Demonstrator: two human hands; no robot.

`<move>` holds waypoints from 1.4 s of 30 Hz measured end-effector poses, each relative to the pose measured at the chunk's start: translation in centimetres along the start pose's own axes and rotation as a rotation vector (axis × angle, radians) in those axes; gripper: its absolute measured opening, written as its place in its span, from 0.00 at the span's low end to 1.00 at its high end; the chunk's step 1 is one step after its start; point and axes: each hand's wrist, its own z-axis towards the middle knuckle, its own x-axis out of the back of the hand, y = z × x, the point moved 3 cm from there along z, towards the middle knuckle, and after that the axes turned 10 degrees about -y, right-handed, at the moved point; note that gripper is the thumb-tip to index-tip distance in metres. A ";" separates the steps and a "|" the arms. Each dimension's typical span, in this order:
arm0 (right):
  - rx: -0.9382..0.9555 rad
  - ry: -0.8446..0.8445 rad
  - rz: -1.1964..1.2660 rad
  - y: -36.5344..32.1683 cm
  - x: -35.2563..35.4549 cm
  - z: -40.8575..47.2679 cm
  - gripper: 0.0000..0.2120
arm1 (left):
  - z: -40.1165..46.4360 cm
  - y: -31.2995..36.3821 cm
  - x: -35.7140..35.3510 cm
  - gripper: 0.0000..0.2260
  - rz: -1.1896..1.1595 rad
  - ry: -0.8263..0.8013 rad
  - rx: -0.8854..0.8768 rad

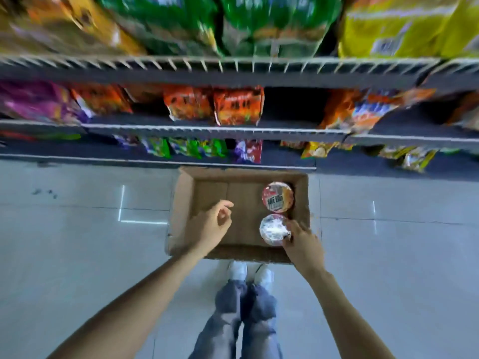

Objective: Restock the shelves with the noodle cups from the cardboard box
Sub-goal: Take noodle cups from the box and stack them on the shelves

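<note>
Cardboard box [207, 193] holding two noodle cups, right hand [302, 244] gripping nearer cup [273, 229], left hand [212, 225] loosely open, empty.

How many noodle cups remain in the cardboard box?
2, both along the cardboard box's right side: the far noodle cup untouched, the near noodle cup under the right hand's fingertips.

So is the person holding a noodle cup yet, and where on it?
Not quite. The right hand touches the nearer noodle cup at its right rim, but a full grip isn't clear. The left hand is open and empty over the cardboard box.
</note>
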 end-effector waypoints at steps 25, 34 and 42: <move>-0.047 0.123 -0.030 15.8 -22.2 32.5 0.32 | 23.7 -22.9 -33.6 0.11 0.090 -0.349 0.205; -0.403 0.354 0.410 15.8 -23.4 34.5 0.37 | 23.8 -30.7 -24.2 0.17 -0.039 -0.057 0.340; -0.619 0.292 1.727 16.1 -25.8 35.3 0.36 | 24.1 -31.1 -27.2 0.43 -0.364 -0.254 0.412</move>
